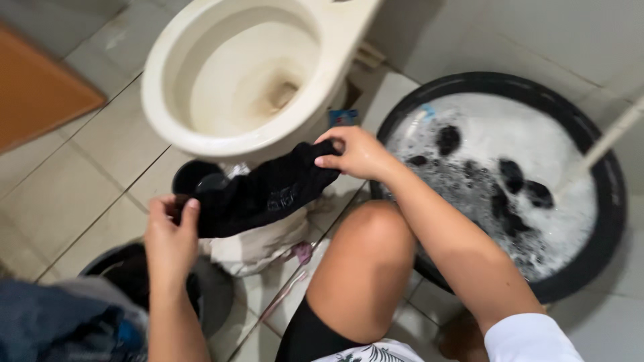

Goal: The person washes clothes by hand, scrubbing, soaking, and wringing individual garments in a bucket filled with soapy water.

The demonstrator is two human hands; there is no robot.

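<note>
The sock being stretched between the left hand and right hand is showing black with a faint grey mark, while the cloth under it is looking off-white. The toilet bowl is showing cream, stained brownish at the drain — the basin is showing a black rim around white suds dotted with dark clothes. The floor tiles are reading pale grey, the board at the left orange-brown.

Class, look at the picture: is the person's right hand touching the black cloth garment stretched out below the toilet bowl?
Touching. The head view shows the right hand pinching one end of the black cloth garment, fingers folded over its edge.
</note>
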